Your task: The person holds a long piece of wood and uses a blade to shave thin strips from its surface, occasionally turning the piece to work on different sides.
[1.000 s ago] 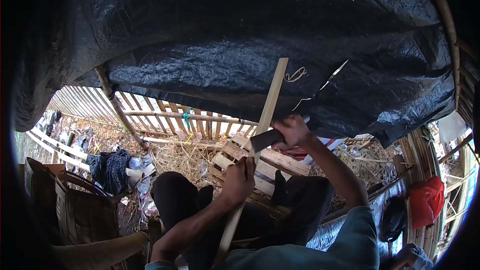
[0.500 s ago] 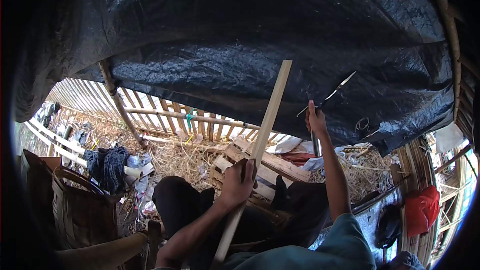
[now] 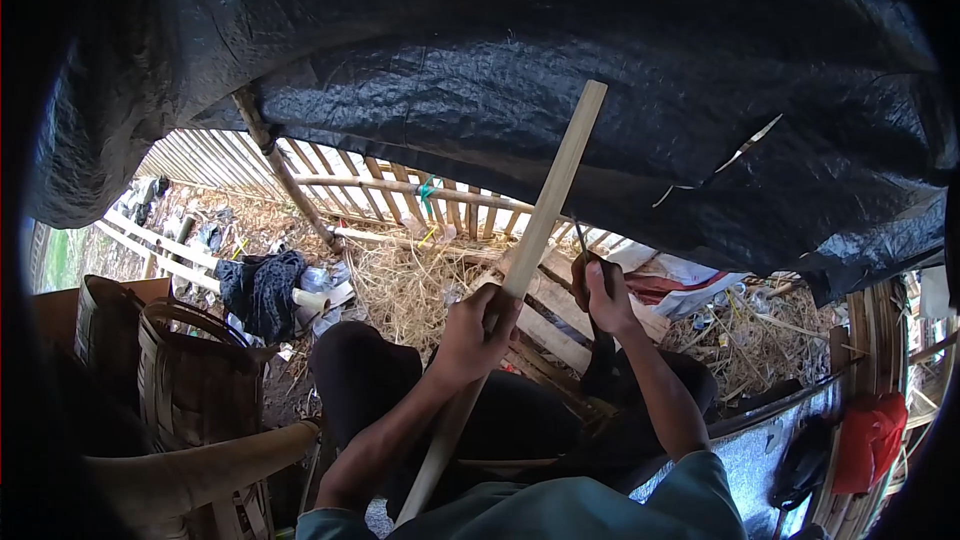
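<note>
A long, flat strip of pale bamboo or wood (image 3: 556, 185) slants up from my lap toward the dark plastic sheet. My left hand (image 3: 478, 335) is wrapped round it at about mid-length. Just right of the strip, my right hand (image 3: 603, 295) is closed on a knife (image 3: 581, 237), its thin blade pointing up close to the strip's edge. The knife's handle is mostly hidden by my fingers. My dark-clad knees (image 3: 365, 370) are bent below the hands.
Black plastic sheeting (image 3: 430, 90) spans the top. Woven baskets (image 3: 200, 370) and a thick bamboo pole (image 3: 210, 470) are at left. Straw (image 3: 390, 290) and wooden boards (image 3: 550, 325) lie beyond my knees. A red bag (image 3: 868, 443) hangs at right.
My right hand has moved left and down, close to the strip, and the blade now shows beside it. The view has shifted, so the surroundings sit farther right.
</note>
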`<state>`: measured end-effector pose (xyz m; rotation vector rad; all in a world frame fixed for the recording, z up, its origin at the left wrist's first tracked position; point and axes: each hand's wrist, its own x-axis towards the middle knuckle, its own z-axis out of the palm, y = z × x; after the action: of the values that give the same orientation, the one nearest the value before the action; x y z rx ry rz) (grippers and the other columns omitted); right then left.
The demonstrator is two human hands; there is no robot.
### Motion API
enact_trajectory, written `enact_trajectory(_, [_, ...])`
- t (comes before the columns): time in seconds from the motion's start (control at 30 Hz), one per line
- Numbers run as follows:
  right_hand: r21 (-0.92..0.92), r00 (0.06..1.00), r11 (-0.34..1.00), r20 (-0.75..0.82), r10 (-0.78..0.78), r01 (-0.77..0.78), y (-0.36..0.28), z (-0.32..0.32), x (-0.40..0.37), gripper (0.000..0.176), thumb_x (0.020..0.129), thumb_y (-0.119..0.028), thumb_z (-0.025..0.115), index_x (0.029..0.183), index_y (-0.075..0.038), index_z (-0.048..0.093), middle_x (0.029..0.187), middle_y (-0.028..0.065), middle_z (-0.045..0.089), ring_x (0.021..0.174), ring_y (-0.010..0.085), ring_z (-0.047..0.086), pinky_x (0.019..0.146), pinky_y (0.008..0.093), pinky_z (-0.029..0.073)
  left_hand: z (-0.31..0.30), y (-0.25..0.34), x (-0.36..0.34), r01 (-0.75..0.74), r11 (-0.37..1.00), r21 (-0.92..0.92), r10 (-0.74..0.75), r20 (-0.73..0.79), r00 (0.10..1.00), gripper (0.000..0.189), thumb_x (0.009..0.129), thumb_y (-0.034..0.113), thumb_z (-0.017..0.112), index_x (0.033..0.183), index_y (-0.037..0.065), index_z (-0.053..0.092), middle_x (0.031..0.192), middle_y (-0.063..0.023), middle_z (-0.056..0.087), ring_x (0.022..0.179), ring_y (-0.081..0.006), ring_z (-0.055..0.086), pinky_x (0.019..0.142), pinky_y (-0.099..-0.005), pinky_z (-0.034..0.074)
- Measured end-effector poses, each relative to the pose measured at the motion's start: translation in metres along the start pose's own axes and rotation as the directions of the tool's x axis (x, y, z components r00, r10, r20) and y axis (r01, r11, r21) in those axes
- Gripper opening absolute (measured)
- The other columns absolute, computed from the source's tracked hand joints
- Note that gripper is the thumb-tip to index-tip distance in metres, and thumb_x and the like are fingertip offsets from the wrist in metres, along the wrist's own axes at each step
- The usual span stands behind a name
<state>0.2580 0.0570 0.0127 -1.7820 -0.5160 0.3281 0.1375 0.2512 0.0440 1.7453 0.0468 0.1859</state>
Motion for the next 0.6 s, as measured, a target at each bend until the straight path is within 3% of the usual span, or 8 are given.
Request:
enact_trajectory(0.03, [-0.107,0.999,0.994,0.040,-0.016,0.021,0.001,0.004,-0.004,0.039,0.097,-0.032,0.039,0.074,-0.003,0.049,0.054,0.0062,0.048,0.049,0.0187,0.046,0.048,0.0326,0.036,-0.002,-0.002,-0.001,0.050,0.999,-0.004,-0.050,0.028,0.998,0.014,0.090,0.010,0.056,0.084,-0.002,0.053,0.064,-0.0100,0.062,0.056,-0.0137,0.063,0.051,-0.0271,0.050])
enact_trajectory(0.1, [-0.259,0.989,0.957,0.098,-0.109,0.131,-0.017,0.012,-0.011,0.031,0.092,-0.027,0.046,0.078,0.000,0.052,0.058,0.0158,0.050,0.055,0.0334,0.051,0.056,0.0415,0.041,0.001,0.001,-0.002,0.171,0.970,-0.171,-0.161,0.070,0.984,0.013,0.091,0.009,0.055,0.087,-0.003,0.052,0.070,-0.0106,0.063,0.057,-0.0136,0.063,0.050,-0.0259,0.049])
enact_trajectory(0.17, [-0.307,0.972,0.923,0.119,-0.204,0.232,-0.025,0.015,-0.013,0.031,0.091,-0.028,0.049,0.081,0.001,0.053,0.062,0.0176,0.053,0.058,0.0364,0.053,0.056,0.0423,0.042,0.004,0.005,-0.003,0.274,0.915,-0.295,-0.243,0.139,0.960,0.014,0.092,0.009,0.054,0.092,-0.004,0.049,0.078,-0.0109,0.063,0.056,-0.0131,0.061,0.048,-0.0241,0.049])
enact_trajectory(0.27, [-0.326,0.956,0.898,0.115,-0.271,0.294,-0.020,0.019,-0.014,0.035,0.091,-0.032,0.051,0.085,0.001,0.055,0.065,0.0197,0.056,0.063,0.0389,0.057,0.058,0.0437,0.044,0.002,0.006,0.000,0.489,0.823,-0.288,-0.404,0.308,0.861,0.016,0.093,0.011,0.054,0.099,-0.002,0.049,0.079,-0.0100,0.062,0.060,-0.0131,0.061,0.051,-0.0256,0.049])
enact_trajectory(0.4, [-0.413,0.952,0.859,0.086,-0.293,0.301,-0.007,0.024,-0.015,0.041,0.090,-0.040,0.052,0.088,0.001,0.057,0.066,0.0210,0.058,0.066,0.0402,0.060,0.060,0.0458,0.047,0.002,-0.004,0.001,0.453,0.883,-0.123,-0.403,0.295,0.866,0.016,0.093,0.015,0.055,0.096,-0.001,0.054,0.076,-0.0067,0.059,0.057,-0.0109,0.056,0.051,-0.0247,0.045])
enact_trajectory(0.43, [-0.406,0.964,0.874,0.090,-0.250,0.265,-0.004,0.026,-0.015,0.043,0.090,-0.042,0.052,0.088,0.000,0.057,0.066,0.0208,0.058,0.066,0.0401,0.061,0.060,0.0460,0.048,0.005,-0.009,-0.002,0.424,0.879,-0.217,-0.372,0.243,0.896,0.020,0.092,0.015,0.057,0.079,0.001,0.055,0.069,-0.0033,0.059,0.056,-0.0070,0.054,0.051,-0.0233,0.043])
enact_trajectory(0.53, [-0.391,0.985,0.905,0.111,-0.134,0.167,0.001,0.028,-0.013,0.048,0.090,-0.047,0.050,0.089,0.000,0.058,0.063,0.0203,0.058,0.064,0.0399,0.061,0.059,0.0465,0.049,0.001,-0.017,-0.003,0.479,0.842,-0.249,-0.419,0.258,0.871,0.016,0.091,0.013,0.058,0.082,0.001,0.055,0.068,-0.0023,0.058,0.059,-0.0067,0.054,0.054,-0.0236,0.044])
enact_trajectory(0.6, [-0.388,0.977,0.897,0.093,-0.190,0.211,0.002,0.030,-0.012,0.052,0.090,-0.050,0.049,0.087,0.000,0.058,0.059,0.0195,0.057,0.062,0.0395,0.062,0.058,0.0463,0.049,0.000,-0.010,-0.003,0.452,0.870,-0.198,-0.402,0.250,0.881,0.014,0.090,0.012,0.059,0.083,0.001,0.055,0.069,-0.0019,0.058,0.060,-0.0067,0.054,0.055,-0.0237,0.044])
